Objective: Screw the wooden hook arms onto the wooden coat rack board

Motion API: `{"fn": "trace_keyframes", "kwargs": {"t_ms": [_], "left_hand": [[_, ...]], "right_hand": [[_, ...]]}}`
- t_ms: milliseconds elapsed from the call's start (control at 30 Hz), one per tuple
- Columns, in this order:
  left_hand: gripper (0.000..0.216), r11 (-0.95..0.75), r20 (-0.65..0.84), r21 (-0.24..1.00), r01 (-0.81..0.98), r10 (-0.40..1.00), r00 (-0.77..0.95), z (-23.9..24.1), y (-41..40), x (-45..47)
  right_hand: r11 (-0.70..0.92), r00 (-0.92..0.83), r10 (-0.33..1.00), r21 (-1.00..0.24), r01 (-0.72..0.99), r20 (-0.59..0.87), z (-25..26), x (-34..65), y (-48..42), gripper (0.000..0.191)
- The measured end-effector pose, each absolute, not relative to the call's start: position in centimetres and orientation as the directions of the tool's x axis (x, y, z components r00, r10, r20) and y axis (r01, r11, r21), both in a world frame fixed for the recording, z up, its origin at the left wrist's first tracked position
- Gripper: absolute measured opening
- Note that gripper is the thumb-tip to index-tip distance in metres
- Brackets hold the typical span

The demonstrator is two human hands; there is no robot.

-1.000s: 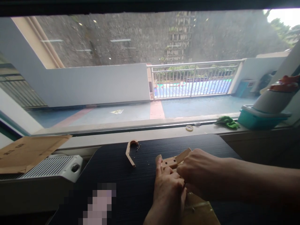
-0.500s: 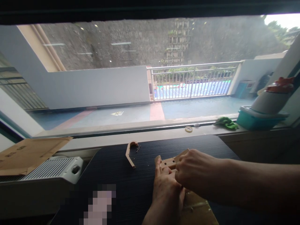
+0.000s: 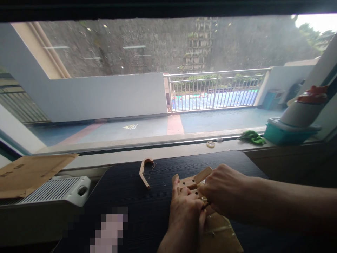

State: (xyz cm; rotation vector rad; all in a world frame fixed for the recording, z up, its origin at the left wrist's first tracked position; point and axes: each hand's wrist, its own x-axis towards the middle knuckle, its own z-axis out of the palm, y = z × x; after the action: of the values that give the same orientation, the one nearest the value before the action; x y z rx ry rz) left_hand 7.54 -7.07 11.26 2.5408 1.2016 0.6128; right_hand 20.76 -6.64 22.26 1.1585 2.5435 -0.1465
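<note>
My left hand [image 3: 184,211] grips a pale wooden piece with dark round holes [image 3: 187,183], its fingers curled over the near side and its left end. Close against it on the right, my right hand [image 3: 223,188] is closed, its fingertips over the wood. What it pinches is hidden; a thin dark bit shows below the fingers. A second wooden bar [image 3: 204,174] slants up towards the right hand. Under the hands lies a yellowish-brown taped package [image 3: 221,232]. Farther left rests a curved wooden hook piece [image 3: 142,174], with small dark screws [image 3: 154,166] beside it.
The black tabletop [image 3: 126,196] reaches to the window sill [image 3: 168,149]. On the sill are a tape roll [image 3: 210,144], a green cloth [image 3: 252,137] and a teal box [image 3: 286,133]. At left, cardboard [image 3: 34,172] lies over a white slatted unit [image 3: 58,189].
My right hand has shifted slightly right and its wrist has turned, showing more of the slanting bar and the wood between my hands. My left hand stays on the wooden piece.
</note>
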Motion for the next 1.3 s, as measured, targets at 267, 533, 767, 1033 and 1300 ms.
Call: {"fn": "trace_keyframes", "kwargs": {"t_ms": [267, 533, 767, 1033, 1300], "left_hand": [[0.016, -0.625, 0.285, 0.352, 0.697, 0.781, 0.556, 11.0, -6.8, 7.7], [0.015, -0.622, 0.214, 0.428, 0.656, 0.775, 0.594, 11.8, -7.1, 7.1], [0.012, -0.605, 0.245, 0.392, 0.693, 0.795, 0.555, 11.9, -7.5, 7.7], [0.018, -0.608, 0.258, 0.378, 0.698, 0.794, 0.551, 12.2, -7.5, 7.8], [0.014, -0.594, 0.189, 0.349, 0.725, 0.802, 0.566, 12.7, -7.8, 7.9]], "right_hand": [[0.827, -0.788, 0.544, 0.023, 0.562, -0.288, 21.1, 19.7, -5.6, 0.008], [0.535, -0.537, 0.785, -0.097, 0.839, -0.309, 23.1, 20.5, -6.2, 0.007], [0.674, -0.664, 0.693, -0.076, 0.735, -0.281, 23.5, 20.6, -6.9, 0.006], [0.728, -0.725, 0.641, -0.101, 0.678, -0.252, 21.9, 20.6, -6.3, 0.011], [0.561, -0.538, 0.779, -0.027, 0.828, -0.321, 23.7, 21.1, -6.6, 0.009]]}}
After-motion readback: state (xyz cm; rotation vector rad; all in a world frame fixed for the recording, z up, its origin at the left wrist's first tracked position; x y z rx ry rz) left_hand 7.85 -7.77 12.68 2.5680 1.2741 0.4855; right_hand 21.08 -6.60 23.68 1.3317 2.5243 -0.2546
